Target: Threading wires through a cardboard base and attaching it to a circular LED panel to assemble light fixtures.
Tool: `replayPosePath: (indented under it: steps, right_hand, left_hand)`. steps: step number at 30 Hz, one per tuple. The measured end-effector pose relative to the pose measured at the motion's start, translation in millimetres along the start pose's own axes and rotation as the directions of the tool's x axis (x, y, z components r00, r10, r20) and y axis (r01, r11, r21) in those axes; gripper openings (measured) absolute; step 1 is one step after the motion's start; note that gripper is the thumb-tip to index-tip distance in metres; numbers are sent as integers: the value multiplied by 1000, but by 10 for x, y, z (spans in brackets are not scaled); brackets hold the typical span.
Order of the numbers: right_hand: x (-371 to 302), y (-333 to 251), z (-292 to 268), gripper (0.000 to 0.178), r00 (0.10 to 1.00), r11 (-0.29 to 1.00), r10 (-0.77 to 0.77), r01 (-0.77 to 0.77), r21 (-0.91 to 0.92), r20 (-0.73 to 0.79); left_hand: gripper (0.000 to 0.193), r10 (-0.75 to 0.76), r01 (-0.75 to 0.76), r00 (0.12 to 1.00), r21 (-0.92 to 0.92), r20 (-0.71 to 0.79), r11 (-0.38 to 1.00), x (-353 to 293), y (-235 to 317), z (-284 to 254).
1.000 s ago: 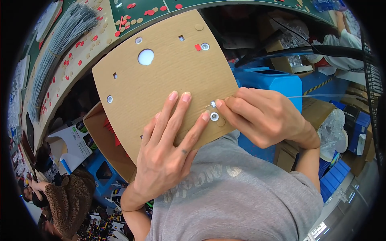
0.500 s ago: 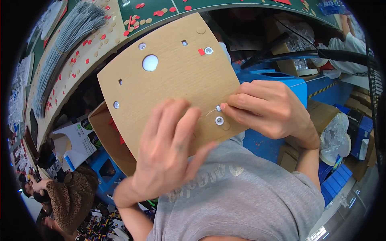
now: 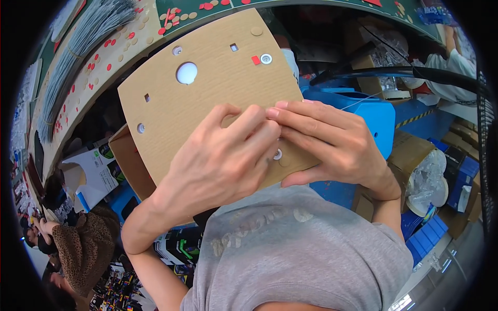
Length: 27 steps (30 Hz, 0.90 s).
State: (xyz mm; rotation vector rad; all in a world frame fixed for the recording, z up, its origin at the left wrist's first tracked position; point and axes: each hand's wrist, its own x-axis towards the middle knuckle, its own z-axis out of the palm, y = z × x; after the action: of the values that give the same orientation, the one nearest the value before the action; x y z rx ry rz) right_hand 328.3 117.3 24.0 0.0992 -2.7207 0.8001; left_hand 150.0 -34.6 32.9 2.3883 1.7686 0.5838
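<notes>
A wood-patterned brown panel [image 3: 207,98] with rounded corners lies tilted in front of me, bearing a round hole, small square holes and several white ringed sockets. Over its lower right part my left hand [image 3: 225,150] is closed, fingertips pinched together; whatever they grip is hidden. My right hand [image 3: 337,140] lies across the right edge with fingers stretched out, their tips meeting the left fingers. Its thumb is apart, near the panel's lower edge. Between the hands one white socket [image 3: 278,154] partly shows. A thin wire [image 3: 360,101] runs out to the right behind my right hand.
A bundle of grey wires [image 3: 78,67] lies on the bench at left, among scattered red and tan discs. Below the panel stands a cardboard box [image 3: 127,160]. A blue bin [image 3: 376,124] is at right, beside a box of clear plastic parts [image 3: 428,181]. Other people sit nearby.
My left hand has moved right to join the right hand and closed. The right fingers have straightened from a pinch, covering the small white piece. The panel has shifted slightly up and left.
</notes>
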Motion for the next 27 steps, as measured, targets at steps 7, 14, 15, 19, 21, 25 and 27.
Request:
replayPosePath:
  steps: [7, 14, 15, 19, 21, 25, 27]
  right_hand:
    - [-59, 117, -82, 71, 1000, 999, 6, -5, -40, 30]
    - [432, -174, 222, 44, 998, 993, -41, 47, 104, -57]
    - [461, -169, 310, 42, 991, 989, -96, 105, 100, -92]
    - [549, -142, 405, 41, 980, 977, -124, 148, 151, -155]
    - [571, -121, 396, 41, 984, 972, -122, 145, 187, -129]
    - [621, -104, 382, 41, 993, 987, -52, 68, 146, -109]
    - [635, -107, 358, 41, 994, 988, -40, 54, 148, -99]
  left_hand:
    - [20, -164, 156, 985, -126, -59, 980, -499, -130, -221]
    - [20, -269, 176, 922, -318, -279, 931, -604, -150, -84]
    - [18, -254, 160, 920, -306, -298, 939, -593, -180, -75]
    - [24, -370, 281, 861, -280, -349, 918, -778, -152, -102]
    - [30, -445, 364, 833, -281, -329, 888, -852, 20, -149]
    - [52, -453, 370, 851, -310, -265, 876, -1071, 280, -29]
    - [60, -273, 136, 918, -416, -289, 899, -1244, 221, 46]
